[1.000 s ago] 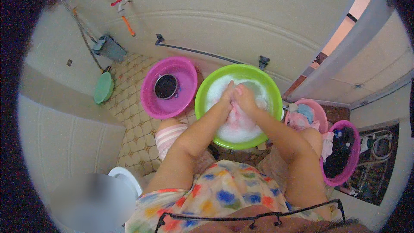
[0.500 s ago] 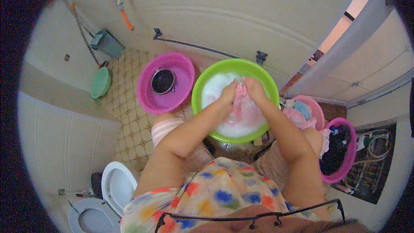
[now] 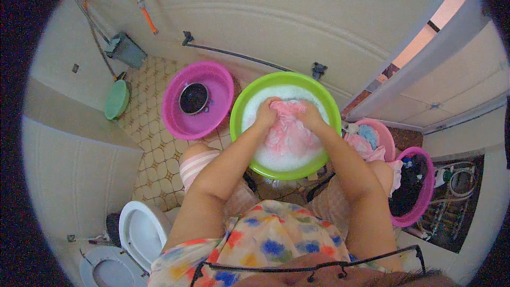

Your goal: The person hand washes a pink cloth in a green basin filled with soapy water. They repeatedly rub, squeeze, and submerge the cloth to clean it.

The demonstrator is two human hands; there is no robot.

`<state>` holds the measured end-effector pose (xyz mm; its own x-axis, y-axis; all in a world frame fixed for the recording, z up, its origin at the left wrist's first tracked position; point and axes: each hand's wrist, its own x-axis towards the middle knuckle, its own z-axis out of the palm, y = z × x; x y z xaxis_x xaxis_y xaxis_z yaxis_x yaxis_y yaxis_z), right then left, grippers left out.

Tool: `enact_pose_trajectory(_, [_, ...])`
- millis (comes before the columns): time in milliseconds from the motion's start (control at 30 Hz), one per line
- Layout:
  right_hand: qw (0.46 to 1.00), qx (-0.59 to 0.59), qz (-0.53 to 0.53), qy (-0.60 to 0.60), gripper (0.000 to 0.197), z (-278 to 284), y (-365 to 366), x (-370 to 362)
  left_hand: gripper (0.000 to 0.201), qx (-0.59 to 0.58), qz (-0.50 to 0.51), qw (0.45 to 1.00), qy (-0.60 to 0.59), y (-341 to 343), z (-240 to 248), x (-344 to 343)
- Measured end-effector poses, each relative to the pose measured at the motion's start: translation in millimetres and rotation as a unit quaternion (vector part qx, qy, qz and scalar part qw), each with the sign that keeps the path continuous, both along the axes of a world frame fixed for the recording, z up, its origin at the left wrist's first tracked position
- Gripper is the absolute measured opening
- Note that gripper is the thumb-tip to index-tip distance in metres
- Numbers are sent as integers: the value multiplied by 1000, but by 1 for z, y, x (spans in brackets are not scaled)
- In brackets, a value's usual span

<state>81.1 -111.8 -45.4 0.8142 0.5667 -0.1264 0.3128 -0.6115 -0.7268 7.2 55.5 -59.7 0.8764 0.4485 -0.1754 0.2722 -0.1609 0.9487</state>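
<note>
A wet pink garment (image 3: 289, 130) is stretched between my two hands over a lime-green basin (image 3: 237, 127). White suds (image 3: 279, 162) fill the basin around it, and the garment's lower part lies in them. My left hand (image 3: 267, 111) is closed on the cloth's upper left edge. At the upper right edge my right hand (image 3: 312, 115) grips the same cloth. The fingertips of both hands are partly hidden by the fabric and foam.
To the left stands a magenta basin (image 3: 172, 122) holding a dark round pan-like thing (image 3: 193, 99). At right are a pink basin (image 3: 389, 143) of light clothes and a magenta basin (image 3: 426, 196) of dark clothes. A toilet (image 3: 141, 231) is at lower left; a wall rail (image 3: 239, 56) runs behind.
My hands have moved apart, from close together to either side of the pink garment. More of the cloth is now spread open above the suds. The view has shifted slightly.
</note>
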Motion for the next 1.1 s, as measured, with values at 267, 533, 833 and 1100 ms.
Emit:
enact_pose_trajectory(267, [997,6,-63,-47,32,-38,21,14,35,-334,-164,924,82,6,-18,13])
enact_pose_trajectory(533, [951,171,71,-248,19,41,41,-53,50,-448,25,893,16,-25,41,8])
enact_pose_trajectory(833, [979,18,-113,-167,39,56,25,-18,32,-533,-19,842,-82,-79,82,-10])
enact_pose_trajectory(1100, [965,28,4,-261,35,85,40,-56,33,-508,-65,854,-88,-44,-7,-7])
